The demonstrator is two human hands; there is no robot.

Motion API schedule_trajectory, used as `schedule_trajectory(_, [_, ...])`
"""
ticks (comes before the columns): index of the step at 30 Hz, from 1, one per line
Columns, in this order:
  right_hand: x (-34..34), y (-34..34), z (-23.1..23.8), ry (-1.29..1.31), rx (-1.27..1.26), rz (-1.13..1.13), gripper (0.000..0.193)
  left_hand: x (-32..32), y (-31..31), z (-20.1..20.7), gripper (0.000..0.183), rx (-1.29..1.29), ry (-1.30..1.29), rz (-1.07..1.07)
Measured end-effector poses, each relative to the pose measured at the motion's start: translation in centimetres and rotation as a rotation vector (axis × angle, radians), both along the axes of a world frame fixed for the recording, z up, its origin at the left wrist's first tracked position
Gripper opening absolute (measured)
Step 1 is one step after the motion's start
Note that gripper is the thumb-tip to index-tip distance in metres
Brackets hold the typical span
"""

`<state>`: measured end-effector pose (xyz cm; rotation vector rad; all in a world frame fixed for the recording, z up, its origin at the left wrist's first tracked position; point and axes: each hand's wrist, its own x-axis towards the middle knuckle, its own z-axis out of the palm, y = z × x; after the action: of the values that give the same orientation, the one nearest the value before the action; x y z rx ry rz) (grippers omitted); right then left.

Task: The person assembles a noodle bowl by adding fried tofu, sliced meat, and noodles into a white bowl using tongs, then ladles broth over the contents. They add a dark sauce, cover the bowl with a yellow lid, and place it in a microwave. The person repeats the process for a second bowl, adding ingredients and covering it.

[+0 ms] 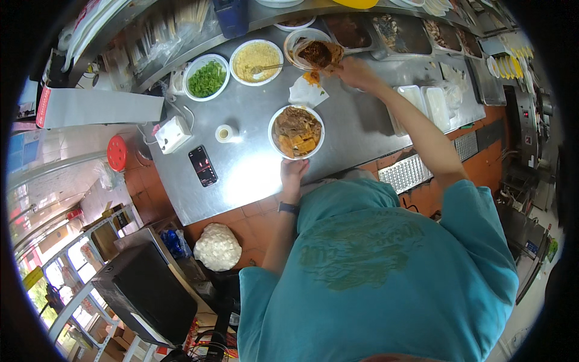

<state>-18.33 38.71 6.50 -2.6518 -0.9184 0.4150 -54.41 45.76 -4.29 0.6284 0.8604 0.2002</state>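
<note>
Near the middle of the steel table, a white bowl (271, 143) holds sliced brown meat and orange-brown chunks. My left hand (294, 171) is closed on its near rim. Farther away, my right hand (360, 73) reaches over a white tub (289, 47) of dark red chili sauce (316, 54). Its fingers are closed around the handle of what looks like a spoon, whose head is lost in the sauce. A stained white paper (308, 93) lies between the tub and the bowl. Left of the tub stands a bowl of minced pale yellow garlic (255, 59) with a spoon in it.
Chopped green herbs (206, 79) fill a bowl at the far left. A phone (202, 166), a tape-like white roll (225, 133) and a white device with a cable (174, 134) lie on the left. Metal food trays (401, 33) line the back; white containers (434, 108) stand right.
</note>
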Motion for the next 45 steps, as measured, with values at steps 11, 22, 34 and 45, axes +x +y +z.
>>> schedule_trajectory(11, [-1.9,-1.8,4.1,-0.283,-0.412,0.554,0.011,1.7,-2.4,-2.4,0.022,0.232,0.060,0.249])
schedule_trajectory(22, [3.7,-2.7,3.1,0.579,0.142,0.241,0.018,2.9,-1.6,-1.4,0.027,0.219,0.165,0.300])
schedule_trajectory(34, [4.0,-5.1,8.6,1.344,0.461,-0.563,0.021,2.7,0.7,-0.8,0.022,0.258,0.199,0.153])
schedule_trajectory(45, [4.5,-4.4,9.9,1.250,0.428,-0.519,0.023,3.3,0.4,-1.6,0.020,0.165,0.131,0.172])
